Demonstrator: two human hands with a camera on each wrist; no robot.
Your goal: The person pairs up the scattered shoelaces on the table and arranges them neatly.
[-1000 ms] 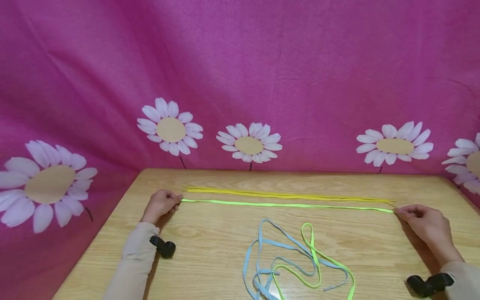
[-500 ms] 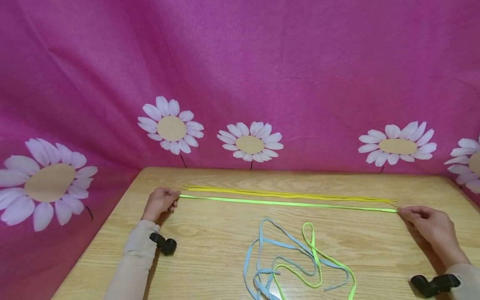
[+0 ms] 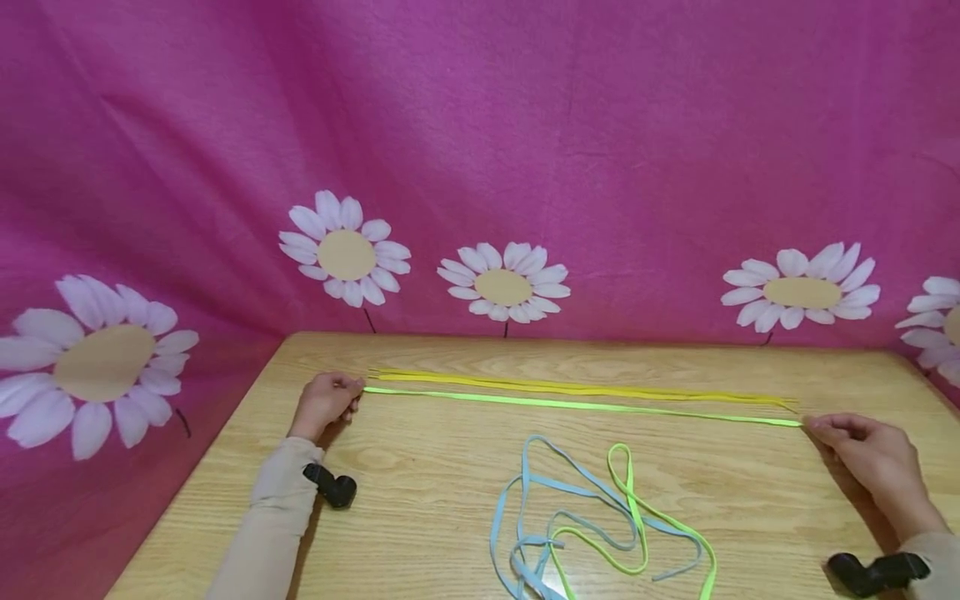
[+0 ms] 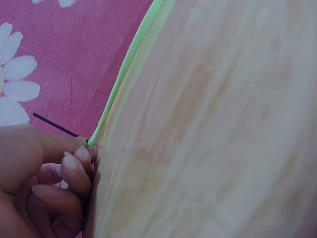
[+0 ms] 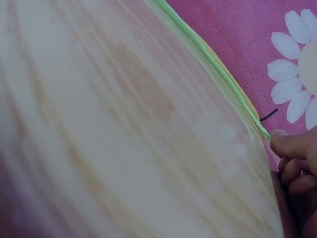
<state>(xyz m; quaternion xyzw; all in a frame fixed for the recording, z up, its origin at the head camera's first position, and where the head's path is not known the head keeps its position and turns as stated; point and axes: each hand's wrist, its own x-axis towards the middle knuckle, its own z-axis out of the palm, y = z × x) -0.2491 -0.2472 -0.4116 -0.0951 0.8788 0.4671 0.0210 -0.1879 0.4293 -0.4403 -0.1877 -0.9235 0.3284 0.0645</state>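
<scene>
A flat neon-green shoelace (image 3: 570, 405) is stretched nearly straight across the table between both hands. My left hand (image 3: 327, 402) pinches its left end between thumb and fingers; in the left wrist view the lace (image 4: 124, 69) runs up from the fingertips. At the other end, my right hand (image 3: 870, 454) pinches the lace tip, and the right wrist view shows the lace (image 5: 218, 64) leading away from thumb and finger. Just behind it, yellow laces (image 3: 570, 387) lie side by side in a straight band on the table.
Nearer the front of the wooden table (image 3: 405, 517) lie a loosely tangled light-blue lace (image 3: 498, 521) and another neon-green lace (image 3: 678, 527), crossing each other. A pink cloth with white daisies (image 3: 502, 287) hangs behind the table. Each wrist carries a black camera mount (image 3: 332, 486).
The green lace has shifted back toward the yellow laces at its left end, with my left hand moving slightly away from me. My right hand has moved slightly right; the lace is straighter.
</scene>
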